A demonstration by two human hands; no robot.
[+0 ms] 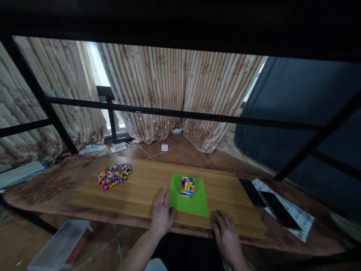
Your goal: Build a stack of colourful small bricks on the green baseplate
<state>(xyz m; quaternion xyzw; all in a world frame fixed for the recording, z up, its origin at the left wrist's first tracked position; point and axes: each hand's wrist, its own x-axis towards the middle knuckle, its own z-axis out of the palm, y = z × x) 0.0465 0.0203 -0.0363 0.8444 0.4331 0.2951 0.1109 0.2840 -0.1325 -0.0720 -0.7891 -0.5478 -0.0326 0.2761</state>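
A lime-green baseplate (197,203) lies on a wooden board in front of me. On it stands a block built of colourful toy bricks (188,186), in red, blue, yellow, white and orange. My left hand (163,214) rests on the board at the plate's left edge, fingers stretched out and holding nothing. Near the plate's front right corner, my right hand (225,230) lies on the board's front edge, its fingers extended and slightly bent, with nothing in them. Farther left on the board is a pile of loose, multicoloured bricks (115,174).
The wooden board (135,195) sits on a patterned cloth. To the right lie a black phone-like slab (279,210) and a printed sheet (303,222). A clear plastic bin (63,242) stands on the floor at lower left. A black metal rail (169,113) crosses before the curtains.
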